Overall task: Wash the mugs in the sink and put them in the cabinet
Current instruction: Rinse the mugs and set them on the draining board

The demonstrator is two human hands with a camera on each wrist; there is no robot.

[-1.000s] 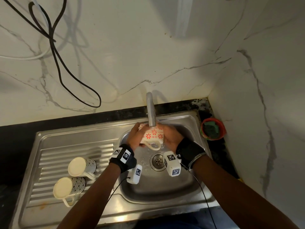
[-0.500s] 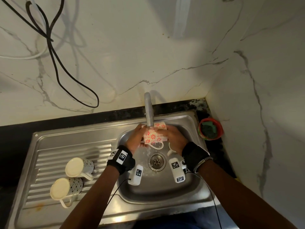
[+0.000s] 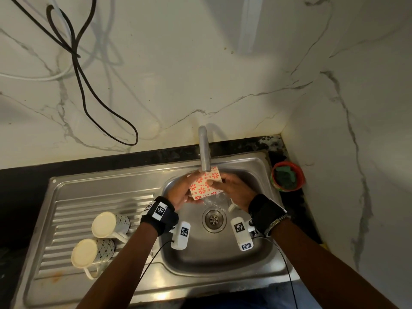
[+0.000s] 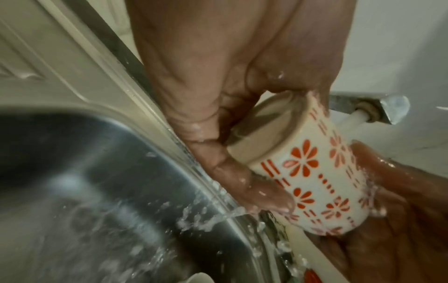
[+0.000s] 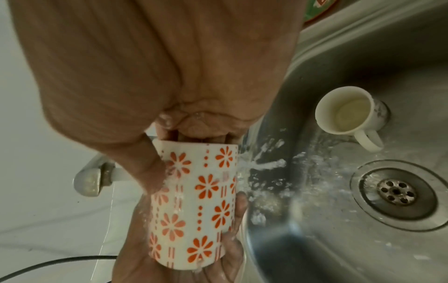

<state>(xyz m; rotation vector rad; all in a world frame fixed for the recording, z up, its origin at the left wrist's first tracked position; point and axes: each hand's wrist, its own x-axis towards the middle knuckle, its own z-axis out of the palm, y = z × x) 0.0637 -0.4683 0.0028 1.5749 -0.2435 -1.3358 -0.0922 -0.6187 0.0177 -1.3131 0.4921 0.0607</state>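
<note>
Rotated since a second ago, the flowered mug (image 3: 206, 183) now shows its patterned side rather than its handle, which is out of sight, and lies on its side under the tap (image 3: 204, 152) with running water striking it. Its long axis runs from 7 to 1 o'clock in the head view. At 9 o'clock, the left hand (image 3: 181, 190) grasps the rim end; at 3 o'clock, the right hand (image 3: 230, 188) curls round the base end, equally near. Another mug (image 5: 349, 113) waits in the sink basin (image 3: 223, 253), and two dotted mugs (image 3: 101, 237) lie on the drainboard (image 3: 66, 208).
</note>
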